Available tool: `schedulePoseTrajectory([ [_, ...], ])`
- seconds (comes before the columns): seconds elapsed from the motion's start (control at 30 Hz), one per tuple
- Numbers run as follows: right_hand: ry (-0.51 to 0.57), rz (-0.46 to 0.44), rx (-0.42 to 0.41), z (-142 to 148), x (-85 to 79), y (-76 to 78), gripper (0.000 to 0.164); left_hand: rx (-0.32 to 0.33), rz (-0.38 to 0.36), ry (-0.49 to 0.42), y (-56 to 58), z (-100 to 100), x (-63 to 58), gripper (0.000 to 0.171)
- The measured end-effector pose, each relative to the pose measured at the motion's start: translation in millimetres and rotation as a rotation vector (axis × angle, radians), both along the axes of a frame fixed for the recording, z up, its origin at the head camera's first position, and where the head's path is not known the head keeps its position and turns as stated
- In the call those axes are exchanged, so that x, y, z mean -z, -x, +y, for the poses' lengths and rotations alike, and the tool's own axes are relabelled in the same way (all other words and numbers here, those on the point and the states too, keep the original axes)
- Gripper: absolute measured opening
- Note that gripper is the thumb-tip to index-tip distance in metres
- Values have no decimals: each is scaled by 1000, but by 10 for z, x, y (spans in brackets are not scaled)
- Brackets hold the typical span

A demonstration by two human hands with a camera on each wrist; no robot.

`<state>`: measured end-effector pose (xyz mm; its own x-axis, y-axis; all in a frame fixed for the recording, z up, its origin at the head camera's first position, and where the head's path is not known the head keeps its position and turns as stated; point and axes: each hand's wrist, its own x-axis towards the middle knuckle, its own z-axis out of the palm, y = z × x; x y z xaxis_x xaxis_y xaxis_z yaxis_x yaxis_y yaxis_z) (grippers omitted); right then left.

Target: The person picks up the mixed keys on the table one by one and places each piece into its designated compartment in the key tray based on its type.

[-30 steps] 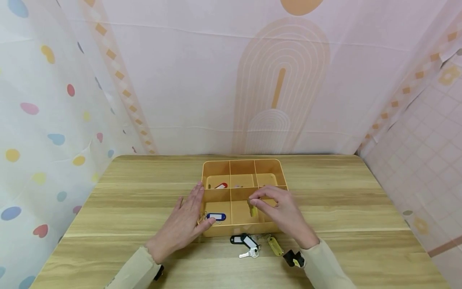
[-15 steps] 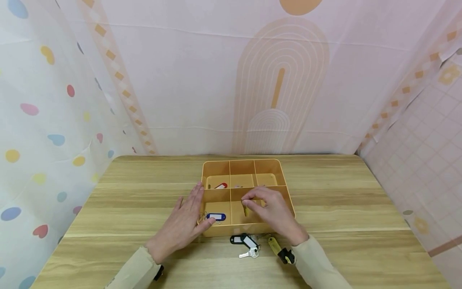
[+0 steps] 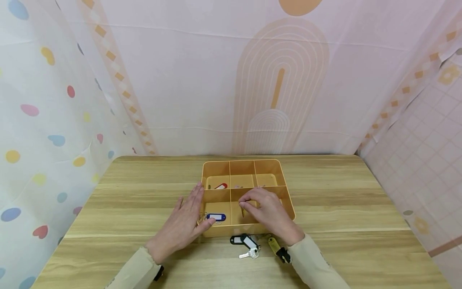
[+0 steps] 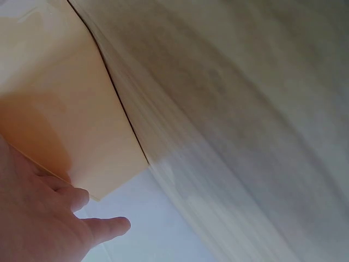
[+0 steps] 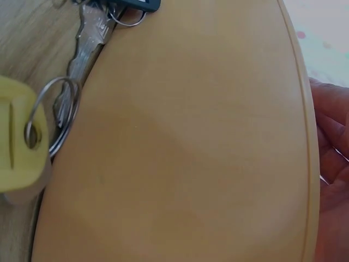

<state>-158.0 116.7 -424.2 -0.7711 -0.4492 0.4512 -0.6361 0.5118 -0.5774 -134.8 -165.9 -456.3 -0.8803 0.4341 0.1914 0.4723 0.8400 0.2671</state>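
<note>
The orange divided box stands on the wooden table. My left hand lies with straight fingers along its left side, the thumb over the front left corner. Above the front middle-right compartment, my right hand pinches a yellow key tag, seen nearly edge-on; fingers hide its upper end. A blue key tag with rings lies in the front left compartment, a red key tag in the back left one. In the right wrist view the box's front wall hides part of my right hand.
Before the box lie black key tags with a silver key, and another yellow key tag partly covered by the black strap piece at my right wrist. A patterned cloth hangs behind the table.
My right hand has moved left and slightly lower over the front compartment with the yellow key tag, which now shows a thinner side. The left hand has stayed still.
</note>
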Motion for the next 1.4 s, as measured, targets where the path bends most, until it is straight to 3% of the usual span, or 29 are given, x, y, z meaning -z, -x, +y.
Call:
schedulePoseTrajectory([
  [0.5,-71,71,56,-19,67,2,4,2,-6,2,-2,4,8,94],
  [0.77,-202,164,92,-28,71,14,6,3,-13,2,-9,-12,0,95],
  [1.0,-288,169,126,-27,60,16,6,7,0,4,9,-15,9,95],
  [1.23,-295,133,119,0,60,8,35,3,1,0,15,-11,9,94],
  [1.4,-244,112,112,69,52,-34,47,6,6,-4,13,-8,6,94],
])
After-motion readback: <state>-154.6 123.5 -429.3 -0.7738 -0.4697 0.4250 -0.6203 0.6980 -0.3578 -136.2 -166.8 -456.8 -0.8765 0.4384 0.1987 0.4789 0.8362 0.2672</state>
